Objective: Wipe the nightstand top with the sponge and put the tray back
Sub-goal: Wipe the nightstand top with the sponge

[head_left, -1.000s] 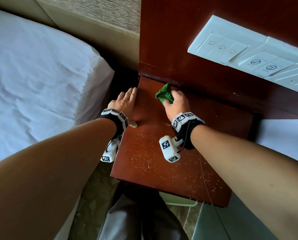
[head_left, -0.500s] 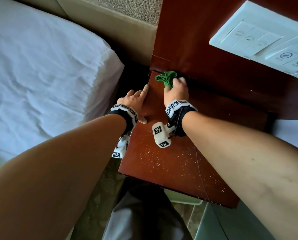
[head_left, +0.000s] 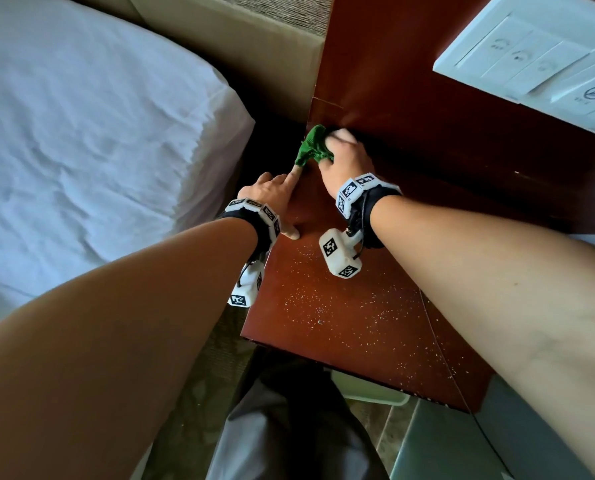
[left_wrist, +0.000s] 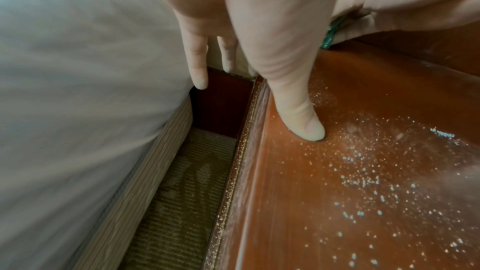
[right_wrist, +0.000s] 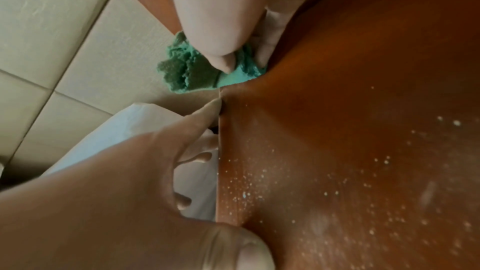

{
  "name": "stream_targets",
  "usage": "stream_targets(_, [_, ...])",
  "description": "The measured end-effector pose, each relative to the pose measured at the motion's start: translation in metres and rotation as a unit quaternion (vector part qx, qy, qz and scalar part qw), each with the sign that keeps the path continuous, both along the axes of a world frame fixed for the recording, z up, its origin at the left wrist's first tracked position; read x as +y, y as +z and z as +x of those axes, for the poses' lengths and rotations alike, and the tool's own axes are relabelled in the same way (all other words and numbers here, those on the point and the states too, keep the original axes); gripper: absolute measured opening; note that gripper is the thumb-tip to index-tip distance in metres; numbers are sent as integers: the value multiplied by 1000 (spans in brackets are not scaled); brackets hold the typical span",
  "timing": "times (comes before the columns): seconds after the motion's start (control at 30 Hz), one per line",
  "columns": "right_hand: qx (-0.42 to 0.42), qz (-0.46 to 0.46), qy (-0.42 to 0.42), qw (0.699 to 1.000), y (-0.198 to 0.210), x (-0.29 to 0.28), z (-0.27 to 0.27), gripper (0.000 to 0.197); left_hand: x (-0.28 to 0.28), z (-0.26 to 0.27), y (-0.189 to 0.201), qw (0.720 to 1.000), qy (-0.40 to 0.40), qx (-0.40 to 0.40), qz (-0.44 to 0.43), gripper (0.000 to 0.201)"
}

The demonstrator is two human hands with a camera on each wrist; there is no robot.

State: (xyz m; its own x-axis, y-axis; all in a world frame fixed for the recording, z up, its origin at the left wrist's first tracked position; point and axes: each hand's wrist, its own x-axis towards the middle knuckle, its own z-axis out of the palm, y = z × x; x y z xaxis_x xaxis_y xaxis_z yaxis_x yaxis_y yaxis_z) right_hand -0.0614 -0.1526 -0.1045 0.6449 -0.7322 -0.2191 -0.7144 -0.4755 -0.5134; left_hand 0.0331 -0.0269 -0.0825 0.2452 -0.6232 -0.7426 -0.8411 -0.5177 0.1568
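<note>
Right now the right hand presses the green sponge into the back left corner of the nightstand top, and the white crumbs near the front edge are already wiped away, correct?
Not quite. The right hand does press the green sponge into the back left corner of the nightstand top, but the white crumbs are not wiped away: the head view shows them scattered across the front half.

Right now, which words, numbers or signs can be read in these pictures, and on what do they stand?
No words or numbers are readable.
Switch panel: small symbols and a struck-through circle sign, captions too blurred to read.
Wrist bands: black-and-white square marker patterns, no text.
</note>
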Motion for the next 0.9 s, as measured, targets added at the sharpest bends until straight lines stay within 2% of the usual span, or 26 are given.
stream_targets(0.1, [16,9,30,999,3,4,4,33,3,-2,-1,999,32,-14,-7,141])
stream_targets(0.27, [50,28,107,993,11,24,-7,28,26,-6,-2,992,123,1,-7,136])
stream_targets(0.33, [53,52,141,987,12,36,-16,27,34,-9,-4,990,138,24,2,122])
stream_targets(0.43, [59,79,175,980,14,51,-30,29,41,-14,-7,991,128,32,18,86])
stream_targets(0.47, [61,82,182,978,14,54,-35,29,42,-15,-7,992,124,31,19,82])
stream_targets(0.6, [76,114,197,971,17,60,-46,23,42,-15,-8,994,108,30,11,92])
stream_targets(0.7, [62,142,109,982,21,52,-50,12,43,-14,-8,995,95,32,4,92])
stream_targets(0.83, [-8,46,-64,997,26,24,-52,13,47,-15,-10,994,100,38,2,88])
stream_targets(0.9, [-4,29,-108,994,25,14,-52,17,48,-14,-10,994,104,40,0,87])
